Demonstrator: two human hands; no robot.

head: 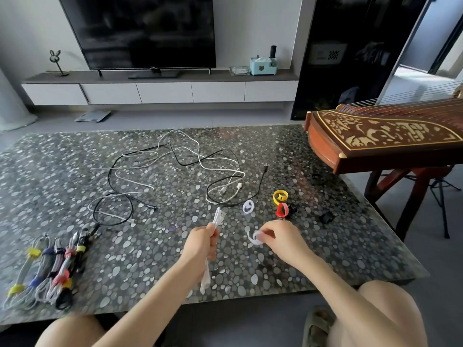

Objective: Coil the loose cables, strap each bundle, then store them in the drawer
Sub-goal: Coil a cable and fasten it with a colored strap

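1. White folded cable [217,217] is held in the closed left hand [202,242], its ends pointing up and away, its loops hanging under the wrist.
2. The right hand [278,237] pinches a white strap [253,238] just above the pebble-patterned table [325,246].
3. Loose black and white cables [180,171] lie tangled in the table's middle.
4. Yellow strap [280,196], red strap [282,209] and a white ring strap [248,207] lie near the right hand.
5. Finished bundles [47,269] lie at the left edge.
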